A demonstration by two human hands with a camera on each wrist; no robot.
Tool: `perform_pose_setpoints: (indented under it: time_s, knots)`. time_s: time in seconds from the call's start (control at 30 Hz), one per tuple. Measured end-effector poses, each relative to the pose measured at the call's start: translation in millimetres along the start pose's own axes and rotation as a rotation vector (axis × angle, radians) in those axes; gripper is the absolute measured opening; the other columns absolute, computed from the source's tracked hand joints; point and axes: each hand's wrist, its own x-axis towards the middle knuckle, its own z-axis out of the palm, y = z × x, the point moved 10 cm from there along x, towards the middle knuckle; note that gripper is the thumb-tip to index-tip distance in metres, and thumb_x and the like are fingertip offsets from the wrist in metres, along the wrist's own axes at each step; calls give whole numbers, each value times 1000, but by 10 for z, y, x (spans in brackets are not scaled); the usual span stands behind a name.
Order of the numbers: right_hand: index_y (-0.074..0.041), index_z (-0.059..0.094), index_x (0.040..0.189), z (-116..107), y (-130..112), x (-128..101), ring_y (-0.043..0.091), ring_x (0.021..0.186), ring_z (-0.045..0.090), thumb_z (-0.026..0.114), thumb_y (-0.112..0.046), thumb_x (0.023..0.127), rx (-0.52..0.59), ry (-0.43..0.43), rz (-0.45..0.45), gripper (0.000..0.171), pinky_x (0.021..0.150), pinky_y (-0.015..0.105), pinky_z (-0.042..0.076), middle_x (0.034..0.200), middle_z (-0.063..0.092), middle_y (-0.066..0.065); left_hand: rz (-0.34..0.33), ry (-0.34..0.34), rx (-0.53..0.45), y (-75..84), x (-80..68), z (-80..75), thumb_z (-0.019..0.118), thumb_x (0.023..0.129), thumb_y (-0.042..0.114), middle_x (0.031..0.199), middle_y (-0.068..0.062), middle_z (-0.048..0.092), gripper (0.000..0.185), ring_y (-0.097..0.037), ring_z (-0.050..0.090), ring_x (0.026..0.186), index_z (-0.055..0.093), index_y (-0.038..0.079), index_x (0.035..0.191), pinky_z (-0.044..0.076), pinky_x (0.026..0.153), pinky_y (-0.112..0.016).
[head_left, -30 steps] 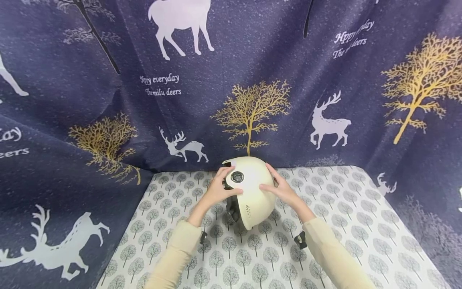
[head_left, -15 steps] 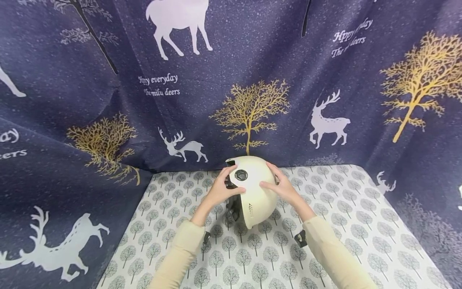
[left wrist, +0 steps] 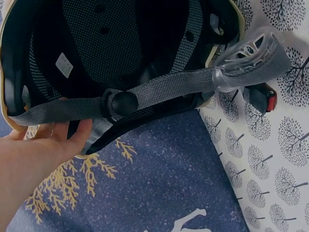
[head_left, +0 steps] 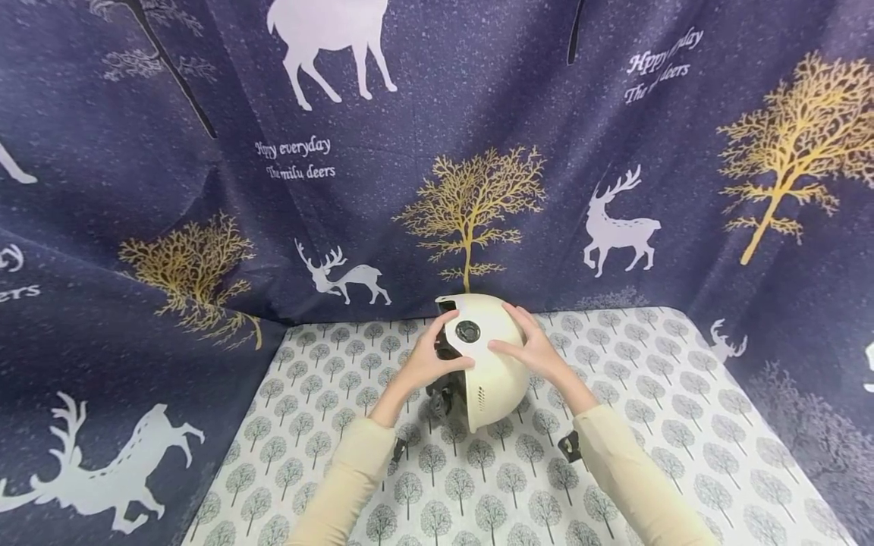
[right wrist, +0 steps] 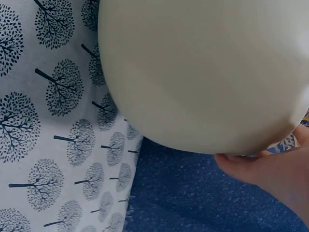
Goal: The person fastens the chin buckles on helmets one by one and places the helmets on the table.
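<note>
A cream helmet [head_left: 501, 387] is held tilted over the table in the head view, its opening turned to the left and a round black vent [head_left: 467, 331] on top. My left hand [head_left: 423, 365] grips its rim, thumb and fingers spread around the edge. On the opposite side, my right hand [head_left: 539, 355] holds the smooth shell between thumb and fingers. The left wrist view looks into the black lining [left wrist: 104, 38], where a grey chin strap [left wrist: 178, 86] crosses the opening and a black buckle with a red part [left wrist: 260, 98] hangs. Whether the helmet touches the table is unclear.
Beneath lies a table with a white tree-print cloth [head_left: 614, 432]. A dark blue curtain [head_left: 410, 114] with deer and golden trees hangs behind and along both sides, close to the table's back edge. Dark wrist devices show beside both sleeves.
The helmet has shifted and turned slightly to the right, its vent moving that way too. My left hand has moved right along with it, while the right hand stays nearly in place.
</note>
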Motion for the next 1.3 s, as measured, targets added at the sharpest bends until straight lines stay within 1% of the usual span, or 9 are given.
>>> perform_pose_setpoints:
  time_s: [0.17,0.33,0.43,0.57,0.7,0.9,1.03,1.17,1.3]
  knots:
    - [-26,23,149,29,-76,18,43,144,8,71,-42,78,-62,11,-3,87,108,69,19,158,2,17,-20,-14,1,-16,-6,36,78,74,35,155,-4,23,92,-31,31,138,23,29,148,30,110,-58]
    - [-23,26,148,42,-182,23,44,143,10,72,-47,75,-148,26,-34,90,106,70,20,157,4,19,-29,-28,-15,-9,-10,82,80,71,40,156,-4,19,100,-31,24,142,19,28,149,25,112,-59]
    - [-24,28,148,26,-228,19,45,143,12,72,-53,74,-206,36,-34,91,106,71,20,157,5,19,-24,-33,-18,-3,3,126,80,70,42,157,-5,16,103,-31,24,142,17,26,149,25,112,-59]
    - [-26,28,147,24,-280,7,47,143,8,69,-58,73,-272,30,-29,91,105,74,16,158,6,19,-15,-51,-20,1,31,204,79,70,45,158,-4,11,105,-30,20,144,13,27,150,25,113,-59]
    - [-27,26,148,22,-283,-5,51,141,5,68,-62,72,-324,25,-10,94,104,75,13,157,4,20,-9,-62,-34,14,51,273,78,70,47,158,-6,12,106,-31,21,144,11,29,150,26,112,-58]
    - [-27,20,150,-3,-154,-30,50,142,1,68,-60,73,-286,2,34,97,103,76,15,157,-1,20,11,-64,-18,27,63,376,77,69,50,156,-7,19,108,-29,23,144,9,31,150,27,111,-59]
    - [-24,16,151,-58,-8,-51,46,143,1,65,-55,78,-228,-12,56,93,105,75,13,157,-1,21,38,-62,-3,36,49,434,78,72,42,153,-9,26,105,-29,26,142,11,25,151,27,111,-59]
    - [-20,14,151,-92,79,-84,44,144,0,66,-48,81,-162,-36,45,91,106,74,13,157,0,23,30,-64,-12,1,31,475,79,73,32,151,-9,31,102,-27,30,139,13,21,151,28,113,-53]
    - [-20,16,151,-134,103,-105,46,143,2,67,-44,81,-129,-23,24,89,106,73,14,156,0,25,36,-72,-19,-3,35,510,79,73,32,150,-8,32,101,-28,31,139,14,20,151,28,114,-50]
